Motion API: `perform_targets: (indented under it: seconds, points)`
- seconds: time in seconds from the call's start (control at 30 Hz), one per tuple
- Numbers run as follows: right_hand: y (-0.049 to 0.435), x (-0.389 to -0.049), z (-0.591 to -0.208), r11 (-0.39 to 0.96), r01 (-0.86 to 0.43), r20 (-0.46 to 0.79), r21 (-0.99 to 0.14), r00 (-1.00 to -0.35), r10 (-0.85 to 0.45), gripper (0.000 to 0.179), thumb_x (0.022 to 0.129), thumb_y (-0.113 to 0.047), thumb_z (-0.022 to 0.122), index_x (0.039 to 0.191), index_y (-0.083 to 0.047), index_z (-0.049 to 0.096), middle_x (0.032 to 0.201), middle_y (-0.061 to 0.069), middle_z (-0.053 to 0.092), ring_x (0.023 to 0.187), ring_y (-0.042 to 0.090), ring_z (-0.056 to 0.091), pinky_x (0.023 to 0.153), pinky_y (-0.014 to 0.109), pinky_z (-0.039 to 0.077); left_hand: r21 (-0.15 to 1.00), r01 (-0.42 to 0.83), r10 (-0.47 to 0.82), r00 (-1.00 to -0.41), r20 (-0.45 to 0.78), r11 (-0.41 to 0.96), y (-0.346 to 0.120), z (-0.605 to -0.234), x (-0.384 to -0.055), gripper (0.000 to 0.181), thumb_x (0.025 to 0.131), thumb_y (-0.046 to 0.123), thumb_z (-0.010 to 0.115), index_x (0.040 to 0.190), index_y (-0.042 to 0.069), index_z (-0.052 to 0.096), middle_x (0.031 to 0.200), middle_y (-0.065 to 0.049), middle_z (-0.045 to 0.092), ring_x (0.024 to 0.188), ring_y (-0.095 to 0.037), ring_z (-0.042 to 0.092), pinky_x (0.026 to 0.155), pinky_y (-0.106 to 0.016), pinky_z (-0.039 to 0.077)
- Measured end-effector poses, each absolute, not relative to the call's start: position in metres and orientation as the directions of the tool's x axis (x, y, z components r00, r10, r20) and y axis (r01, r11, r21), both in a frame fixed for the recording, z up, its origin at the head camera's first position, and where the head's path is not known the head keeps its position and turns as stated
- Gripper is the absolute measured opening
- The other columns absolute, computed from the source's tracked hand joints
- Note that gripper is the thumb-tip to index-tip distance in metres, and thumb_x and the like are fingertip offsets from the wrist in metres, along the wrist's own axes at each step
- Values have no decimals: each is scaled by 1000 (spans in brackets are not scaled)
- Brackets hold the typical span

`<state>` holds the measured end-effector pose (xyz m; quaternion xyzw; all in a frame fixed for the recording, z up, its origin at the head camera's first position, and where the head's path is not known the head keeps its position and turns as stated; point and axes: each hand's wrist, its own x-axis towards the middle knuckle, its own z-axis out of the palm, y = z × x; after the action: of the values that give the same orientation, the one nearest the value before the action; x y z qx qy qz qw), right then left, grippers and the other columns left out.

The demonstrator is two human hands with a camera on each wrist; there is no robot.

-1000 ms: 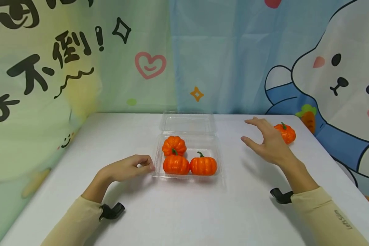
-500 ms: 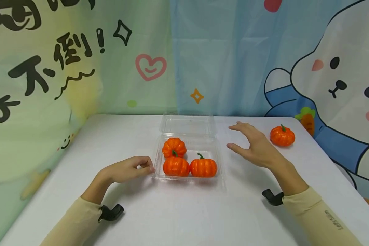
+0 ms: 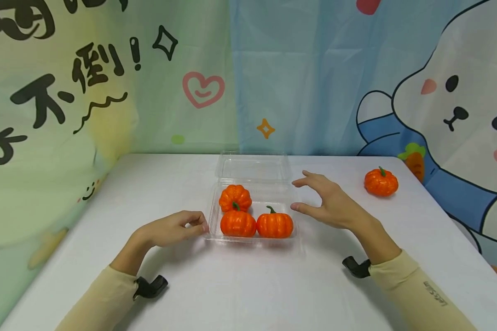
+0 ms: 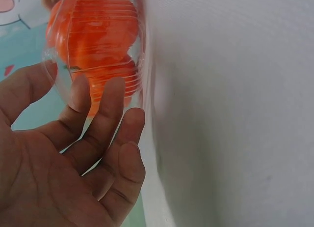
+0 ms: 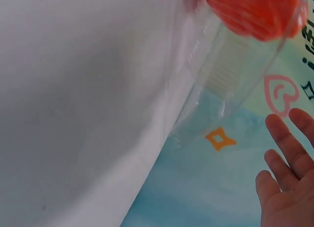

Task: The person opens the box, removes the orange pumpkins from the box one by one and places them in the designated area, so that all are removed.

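Note:
A clear plastic clamshell box [image 3: 269, 195] lies with its lid [image 3: 252, 165] folded back on the table. Inside are an upper-left pumpkin [image 3: 234, 198], a lower-left pumpkin [image 3: 238, 224] and a lower-right pumpkin [image 3: 275, 225], all small and orange with green stems. My left hand [image 3: 171, 228] holds the box's left rim, thumb over it and curled fingers against the ribbed side wall [image 4: 103, 30] in the left wrist view. My right hand [image 3: 331, 201], fingers spread and nothing in them, hovers at the box's right edge. Right wrist view: right hand [image 5: 289, 178] apart from the box.
Another orange pumpkin [image 3: 381, 182] sits at the back right of the white table [image 3: 248, 289]. A printed cloth backdrop [image 3: 298, 92] hangs behind the table's back edge.
My right hand has moved left, away from the lone pumpkin and towards the box, with its fingers still spread. My left hand and the pumpkins in the box stay put.

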<state>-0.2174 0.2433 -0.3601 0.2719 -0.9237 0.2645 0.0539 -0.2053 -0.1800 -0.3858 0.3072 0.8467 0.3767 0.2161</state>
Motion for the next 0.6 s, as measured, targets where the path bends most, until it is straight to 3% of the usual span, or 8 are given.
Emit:
perform_targets:
  seconds: [0.2, 0.43, 0.6]
  points:
    - [234, -215, -364, 699, -544, 193, -463, -832, -520, 57, 90, -44, 77, 137, -17, 61, 160, 19, 39, 149, 42, 31, 111, 71, 31, 773, 347, 677, -722, -142, 532, -182, -385, -203, 18, 106, 25, 52, 101, 14, 64, 101, -4, 66, 94, -18, 53, 82, -30, 41]
    - [226, -218, -369, 676, -578, 183, -457, -805, -565, 47, 90, -40, 78, 128, -15, 67, 140, 8, 58, 152, 39, 26, 114, 69, 29, 780, 349, 684, -717, -134, 519, -182, -385, -203, 17, 106, 22, 52, 101, 11, 64, 99, -5, 64, 87, -18, 52, 76, -28, 41]
    - [222, -219, -369, 668, -585, 160, -460, -795, -585, 48, 89, -42, 78, 124, -10, 69, 136, 7, 60, 153, 39, 24, 115, 68, 27, 783, 339, 678, -722, -139, 521, -183, -385, -202, 18, 106, 23, 52, 101, 10, 64, 97, -5, 63, 87, -18, 51, 76, -28, 40]
